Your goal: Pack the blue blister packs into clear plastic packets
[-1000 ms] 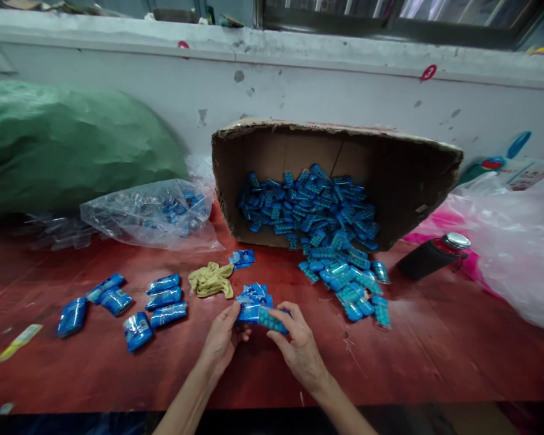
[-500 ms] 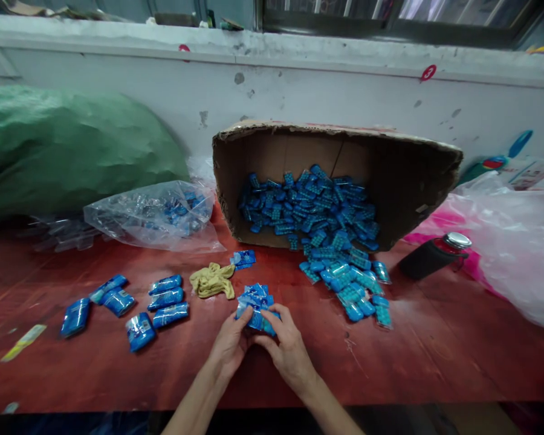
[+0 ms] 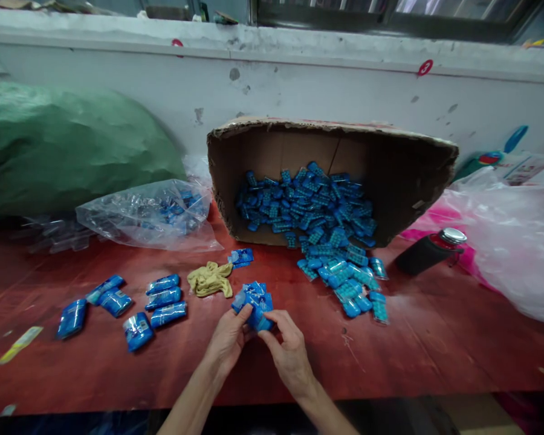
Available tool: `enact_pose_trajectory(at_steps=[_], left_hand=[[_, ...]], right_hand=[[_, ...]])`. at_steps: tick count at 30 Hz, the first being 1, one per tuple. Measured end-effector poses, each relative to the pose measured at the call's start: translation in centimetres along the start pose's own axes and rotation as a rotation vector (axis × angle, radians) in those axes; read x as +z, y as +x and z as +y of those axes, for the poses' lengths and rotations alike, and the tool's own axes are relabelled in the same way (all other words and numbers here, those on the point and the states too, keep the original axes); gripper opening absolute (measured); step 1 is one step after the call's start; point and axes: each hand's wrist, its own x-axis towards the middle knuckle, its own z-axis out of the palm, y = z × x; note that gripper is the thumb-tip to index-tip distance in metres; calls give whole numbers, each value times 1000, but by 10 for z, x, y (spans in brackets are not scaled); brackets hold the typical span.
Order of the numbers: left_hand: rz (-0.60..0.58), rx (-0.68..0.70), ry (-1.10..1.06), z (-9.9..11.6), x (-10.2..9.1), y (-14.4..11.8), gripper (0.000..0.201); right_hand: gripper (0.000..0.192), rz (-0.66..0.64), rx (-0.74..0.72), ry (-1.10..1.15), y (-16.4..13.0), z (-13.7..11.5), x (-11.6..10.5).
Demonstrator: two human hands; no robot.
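A small blue packet (image 3: pixel 259 318) is held low above the table between both hands. My left hand (image 3: pixel 229 339) is closed on its left side, with the thumb lying on top. My right hand (image 3: pixel 291 353) pinches the lower right edge between thumb and fingers. Just beyond the fingers, a loose pile of flat blue printed pieces (image 3: pixel 256 292) shows, partly overlapped by the held packet. A crumpled yellow-green cloth (image 3: pixel 210 280) lies left of the pile, and a few more flat blue pieces (image 3: pixel 242 257) lie behind it.
Several filled blue packets (image 3: pixel 165 298) lie at the left. A tipped cardboard box (image 3: pixel 272 134) spills clear-and-blue packs (image 3: pixel 340 275) onto the red table (image 3: pixel 390 362). A black bottle (image 3: pixel 424 252), clear bags (image 3: pixel 517 241), a green sack (image 3: pixel 72 151) and a yellow cutter (image 3: pixel 20 345) surround them.
My right hand's fingers have shifted down to the packet's lower right edge, uncovering more of its face. The whole view has moved slightly.
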Motion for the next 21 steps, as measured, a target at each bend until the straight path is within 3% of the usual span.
enact_pose_trajectory(at_steps=[6, 12, 17, 21], left_hand=[[-230, -130, -7, 3, -14, -1, 17], [-346, -131, -66, -5, -18, 2, 26], [-417, -156, -61, -7, -16, 0, 28], [-351, -146, -62, -12, -9, -2, 23]], right_hand=[[57, -176, 83, 154, 14, -1, -15], [73, -384, 220, 445, 19, 4, -20], [76, -414, 298, 568, 20, 1, -22], [68, -359, 352, 578, 19, 3, -21]])
